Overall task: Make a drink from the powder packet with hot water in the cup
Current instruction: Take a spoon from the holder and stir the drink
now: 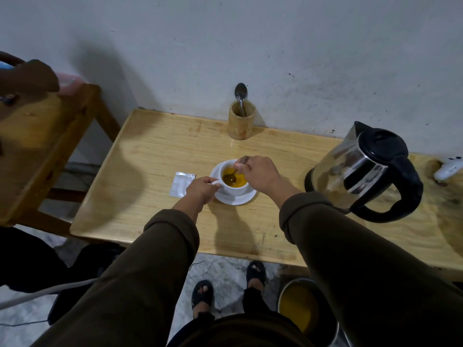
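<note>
A white cup [231, 180] filled with yellow-orange liquid is seen just below the centre of the frame, seated on a white saucer [234, 197] on the wooden table [155, 156]. The cup's handle is pinched by the left hand [201, 190], fingers closed on it. A spoon [231, 176] is gripped by the right hand [260, 175], its bowl dipped in the liquid. The silver packet [181, 184] is laid flat just left of the saucer, beside the left hand. A steel kettle [363, 169] with a black handle is stood at the right of the frame, well apart from the cup. At top centre, a second spoon [241, 96] is held upright in a wooden holder [241, 122] against the wall.
</note>
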